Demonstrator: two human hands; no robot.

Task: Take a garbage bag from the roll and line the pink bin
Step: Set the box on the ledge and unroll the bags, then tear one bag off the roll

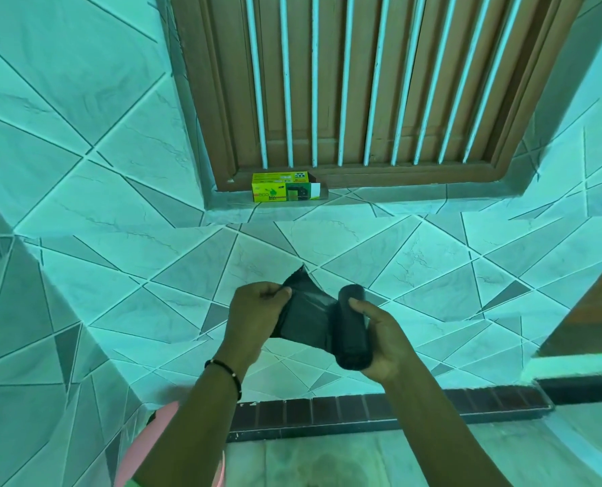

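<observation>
Pink bin [159, 448] low left, behind the forearm. Left hand [253, 312] pinches the unrolled garbage bag [306, 311] in a closed grip; right hand [383, 340] clasps the black roll [352, 328], held before the tiled wall.

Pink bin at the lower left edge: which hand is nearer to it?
Left. The left hand, pinching the black bag's loose end, sits on the side of the round pink plastic bin; the right hand, gripping the black roll, is farther right.
</observation>
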